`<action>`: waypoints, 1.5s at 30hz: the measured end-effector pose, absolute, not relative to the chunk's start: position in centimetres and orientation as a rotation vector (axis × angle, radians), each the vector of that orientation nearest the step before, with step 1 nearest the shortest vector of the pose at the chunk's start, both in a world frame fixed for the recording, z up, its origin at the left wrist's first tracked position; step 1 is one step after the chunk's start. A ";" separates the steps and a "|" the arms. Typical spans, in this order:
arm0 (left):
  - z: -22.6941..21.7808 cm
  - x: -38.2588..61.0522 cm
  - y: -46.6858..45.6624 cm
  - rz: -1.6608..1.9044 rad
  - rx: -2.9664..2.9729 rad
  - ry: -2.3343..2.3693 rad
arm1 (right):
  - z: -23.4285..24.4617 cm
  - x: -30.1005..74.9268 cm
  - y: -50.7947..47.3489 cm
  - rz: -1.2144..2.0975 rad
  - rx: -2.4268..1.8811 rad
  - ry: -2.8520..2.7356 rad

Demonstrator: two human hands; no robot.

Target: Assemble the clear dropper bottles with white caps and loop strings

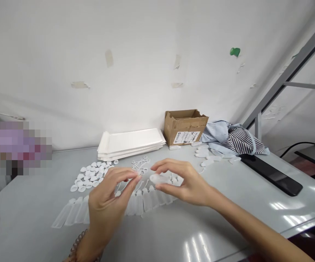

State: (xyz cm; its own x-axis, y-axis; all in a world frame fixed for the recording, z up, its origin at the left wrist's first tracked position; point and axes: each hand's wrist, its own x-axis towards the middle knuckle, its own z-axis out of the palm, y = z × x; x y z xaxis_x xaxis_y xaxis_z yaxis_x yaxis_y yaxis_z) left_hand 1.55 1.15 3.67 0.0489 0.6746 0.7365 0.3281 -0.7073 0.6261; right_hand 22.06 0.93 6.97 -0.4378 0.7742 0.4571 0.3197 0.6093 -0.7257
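Observation:
My left hand (114, 194) is closed in a pinch above the middle of the table, and whatever lies between its fingertips is too small to name. Just to its right, my right hand (183, 182) holds a translucent white tube-like piece (159, 179) between thumb and fingers. Below both hands lies a row of flat translucent white tubes (153, 199), partly hidden by my left hand; thin white strips stick out from some of them. A pile of small white caps (90, 176) lies left of my left hand. Thin white looped pieces (140, 164) lie behind my fingertips.
A stack of white trays or flat boxes (131, 142) and an open cardboard box (183, 127) stand against the wall. Loose translucent pieces (209, 154), striped cloth (247, 140) and a long black object (272, 174) lie to the right. A metal frame (272, 91) rises at the right.

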 end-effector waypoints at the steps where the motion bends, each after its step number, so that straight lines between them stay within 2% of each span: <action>1: 3.7 1.6 1.0 1.702 2.094 1.001 | 6.8 21.3 0.9 0.748 -0.827 -1.997; 7: 3.6 1.8 0.7 1.668 2.334 0.856 | 4.8 20.5 0.6 1.075 -0.742 -1.750; 12: 2.8 2.2 0.3 1.609 2.403 0.784 | 3.7 21.0 0.1 1.148 -0.735 -1.727; 18: 2.9 2.1 0.4 1.453 2.476 0.993 | 4.1 21.2 -0.1 1.075 -0.697 -1.828; 23: 3.0 1.8 0.7 1.266 2.503 0.819 | 4.6 21.6 0.0 0.902 -0.713 -1.950; 34: 2.8 1.4 1.0 1.310 2.493 0.804 | 4.7 21.9 -0.1 0.721 -0.634 -2.091; 37: 3.3 1.2 0.8 1.188 2.282 0.918 | 4.8 22.0 -0.1 0.728 -0.609 -2.100; 41: 3.8 1.1 0.9 0.983 1.691 0.899 | 4.9 22.2 -0.2 0.768 -0.602 -2.081; 45: 3.7 1.3 1.3 0.950 1.360 0.858 | 4.9 22.2 -0.2 0.828 -0.612 -2.053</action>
